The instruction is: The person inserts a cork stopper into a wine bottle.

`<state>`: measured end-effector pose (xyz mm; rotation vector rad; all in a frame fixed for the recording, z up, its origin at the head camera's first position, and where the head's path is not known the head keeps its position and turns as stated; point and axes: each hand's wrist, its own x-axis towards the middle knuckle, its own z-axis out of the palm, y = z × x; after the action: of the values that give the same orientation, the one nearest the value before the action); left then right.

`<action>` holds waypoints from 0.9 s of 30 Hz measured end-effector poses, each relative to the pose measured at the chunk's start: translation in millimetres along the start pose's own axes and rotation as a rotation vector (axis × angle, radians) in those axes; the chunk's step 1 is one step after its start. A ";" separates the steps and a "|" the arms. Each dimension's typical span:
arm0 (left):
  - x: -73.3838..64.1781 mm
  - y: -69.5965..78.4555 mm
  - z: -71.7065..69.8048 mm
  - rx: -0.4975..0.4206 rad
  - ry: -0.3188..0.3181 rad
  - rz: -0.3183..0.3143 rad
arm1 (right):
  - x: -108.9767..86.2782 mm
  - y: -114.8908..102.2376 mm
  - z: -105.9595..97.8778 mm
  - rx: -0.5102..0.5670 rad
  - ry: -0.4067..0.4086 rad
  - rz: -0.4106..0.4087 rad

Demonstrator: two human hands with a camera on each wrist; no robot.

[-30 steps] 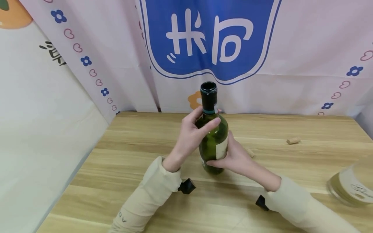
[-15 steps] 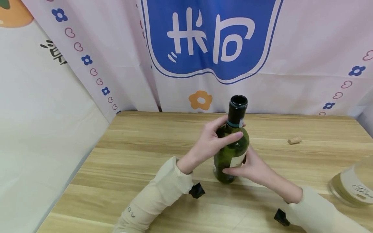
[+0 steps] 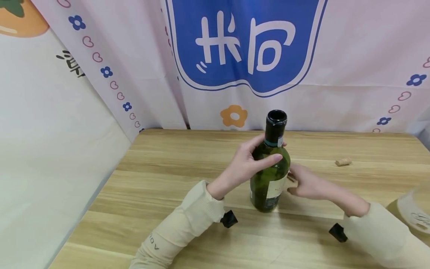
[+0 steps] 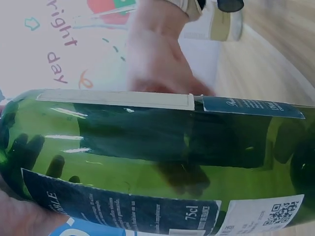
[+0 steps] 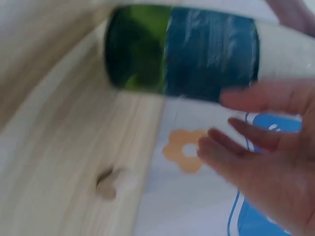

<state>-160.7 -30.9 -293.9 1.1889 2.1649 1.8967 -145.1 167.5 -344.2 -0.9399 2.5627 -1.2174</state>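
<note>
A green glass wine bottle (image 3: 271, 175), uncorked, stands nearly upright over the wooden table. My left hand (image 3: 246, 162) grips its shoulder just below the dark neck, thumb across the front. In the left wrist view the bottle (image 4: 133, 132) fills the frame, with part of my left hand (image 4: 29, 216) at its shoulder end. My right hand (image 3: 312, 183) is beside the bottle's right side, low down. The right wrist view has the right hand (image 5: 275, 152) with fingers loosely spread and not wrapped round the blurred bottle (image 5: 211, 54).
A cork (image 3: 343, 161) lies on the wooden table (image 3: 161, 160) at the back right. A clear bottle with a pale label (image 3: 418, 216) stands at the right edge. Behind the table hangs a printed curtain (image 3: 352, 56).
Both hands moved the bottle to the right and slightly nearer. Since half a second ago, my right hand has loosened from the bottle's lower body and drawn off to the right; the left keeps its grip.
</note>
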 end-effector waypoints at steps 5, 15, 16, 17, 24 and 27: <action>0.1 -1.3 -0.2 -0.001 0.001 -0.003 | 6.5 19.2 -4.1 -0.239 0.101 0.073; -0.1 -0.4 1.0 0.006 0.008 0.007 | 17.5 45.0 0.3 -0.396 0.070 0.213; -0.1 -0.4 1.1 0.006 0.008 0.009 | 18.4 46.9 0.5 -0.399 0.066 0.216; -0.1 -0.5 1.2 0.006 0.008 0.010 | 19.1 48.4 0.6 -0.399 0.062 0.218; -0.7 -1.2 1.0 -0.003 0.011 0.002 | 20.7 43.6 -4.2 -0.374 0.133 0.240; -1.0 -0.9 0.8 -0.009 0.010 0.004 | 22.8 28.0 -14.7 -0.338 0.208 0.245</action>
<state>-160.1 -30.8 -295.3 1.1854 2.1590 1.9161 -182.2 176.7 -352.5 -0.5475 3.0040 -0.8733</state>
